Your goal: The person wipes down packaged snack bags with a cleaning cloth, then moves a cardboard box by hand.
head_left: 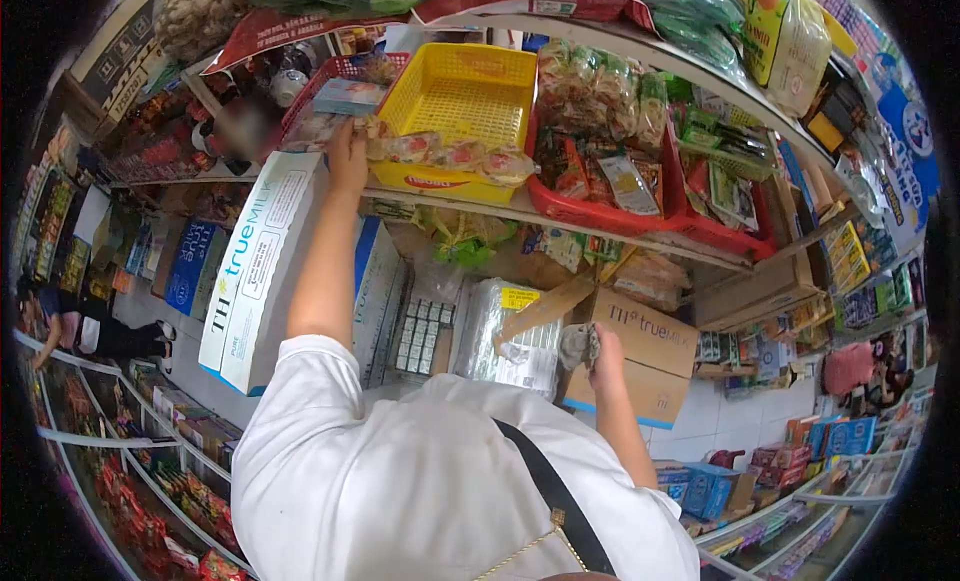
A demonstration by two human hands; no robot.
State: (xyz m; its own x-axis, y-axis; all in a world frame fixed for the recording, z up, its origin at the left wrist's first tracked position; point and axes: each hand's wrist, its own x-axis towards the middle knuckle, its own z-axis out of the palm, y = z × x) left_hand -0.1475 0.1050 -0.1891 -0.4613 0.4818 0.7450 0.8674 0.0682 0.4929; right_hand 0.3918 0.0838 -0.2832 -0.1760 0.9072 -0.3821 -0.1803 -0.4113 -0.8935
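Observation:
My left hand (347,161) reaches up to the shelf, at the left front corner of a yellow plastic basket (455,91). Its fingers look stretched out beside clear packets (316,131), and I cannot make out a grip on any of them. A row of small clear packets (455,151) lies along the basket's front rim. Lower down, my right hand (605,359) is closed around a grey crumpled cloth (578,347). That cloth hangs over the left side of a brown carton (635,346). A tall white milk carton (260,271) stands left of my left forearm.
Red baskets (600,206) with packaged goods sit right of the yellow one. Below are a plastic-wrapped pack (515,336) and stacked small boxes (425,336). A wooden shelf edge (660,243) crosses in front. At far left another person (95,326) is near the shelves.

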